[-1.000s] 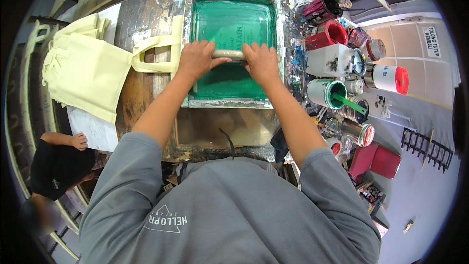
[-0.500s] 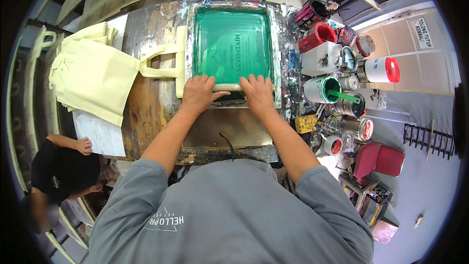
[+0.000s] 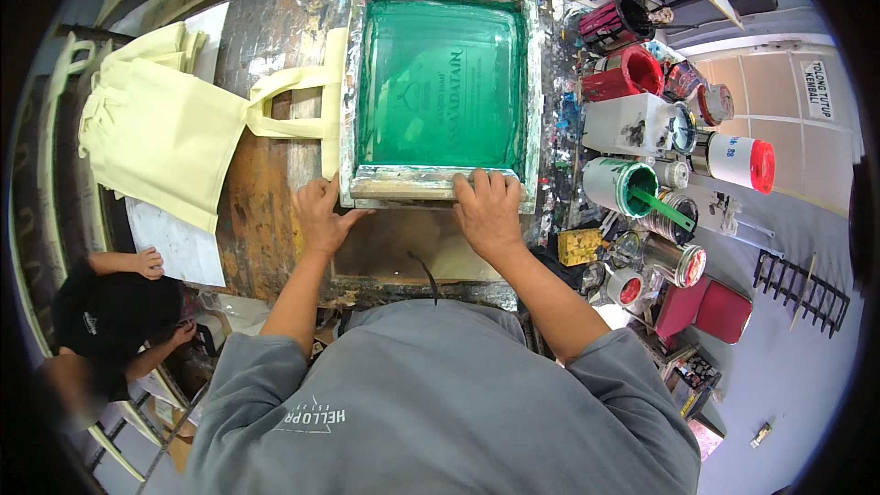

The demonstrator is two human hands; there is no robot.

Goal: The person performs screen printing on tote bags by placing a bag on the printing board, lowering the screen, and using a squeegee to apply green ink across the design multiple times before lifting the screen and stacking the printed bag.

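Observation:
A screen-printing frame point(image 3: 533, 110) lies on the worktable, its mesh coated with green ink point(image 3: 440, 82) and showing a darker printed design. Along the near side inside the frame rests a wooden squeegee point(image 3: 403, 187). My right hand point(image 3: 489, 215) is closed over the squeegee's right end, fingers bent on its top edge. Beside the frame's near left corner is my left hand point(image 3: 318, 215), off the squeegee, with its thumb stretched apart from the fingers. Part of a pale yellow fabric bag point(image 3: 334, 101) sticks out under the frame's left side, with a handle loop.
A stack of pale yellow bags point(image 3: 170, 128) lies left on the table. To the right stand several ink tubs, including a green one point(image 3: 610, 185) with a green spatula point(image 3: 669, 209), and a yellow sponge point(image 3: 579, 247). Another person point(image 3: 115, 312) sits at lower left.
My left hand has let go of the squeegee and moved left to the frame's corner. The squeegee now leans at the near edge, still under my right hand. The view has shifted slightly.

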